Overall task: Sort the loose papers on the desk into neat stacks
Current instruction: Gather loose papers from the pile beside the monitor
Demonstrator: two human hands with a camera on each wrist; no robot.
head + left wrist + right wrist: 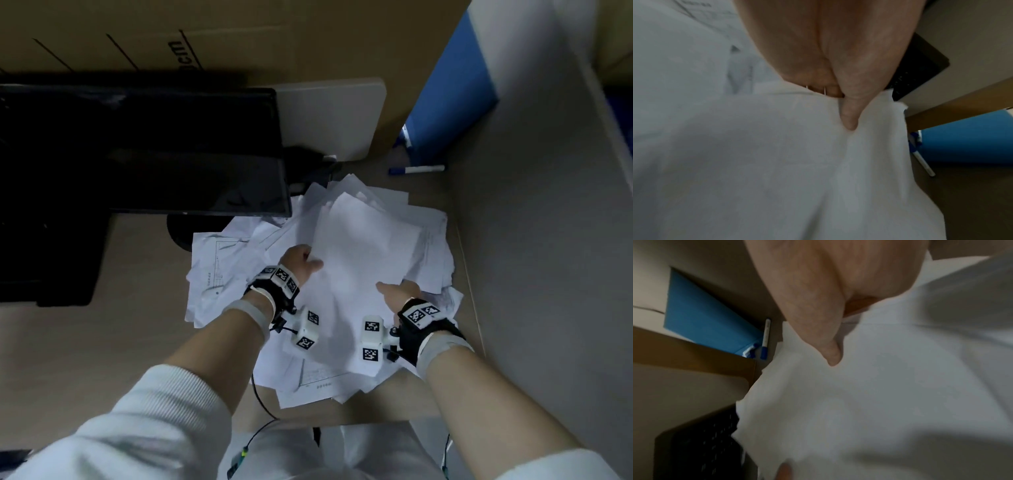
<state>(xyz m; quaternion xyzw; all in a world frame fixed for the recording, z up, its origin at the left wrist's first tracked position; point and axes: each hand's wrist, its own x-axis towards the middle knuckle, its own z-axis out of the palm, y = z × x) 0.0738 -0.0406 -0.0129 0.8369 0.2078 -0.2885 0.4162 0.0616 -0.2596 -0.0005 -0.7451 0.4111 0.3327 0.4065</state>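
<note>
Both hands on it now: left hand (301, 262) at nine o'clock and right hand (399, 293) at four o'clock each pinch the top sheets (363, 253), thumbs on top, over the loose paper pile (219, 270) on the desk (102, 342).

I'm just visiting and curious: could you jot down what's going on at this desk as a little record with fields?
Activity: a person sorting loose papers
Held sheets: a white bundle lifted over the pile, gripped at both side edges
Left hand: thumb on top of the bundle's left edge
Right hand: thumb on top of the right edge
Pile: messy, overlapping sheets, some with printed diagrams
Desk: light wood
Nearby: dark monitor at the left, blue-capped marker behind the pile
Neat stacks: none visible yet
</note>
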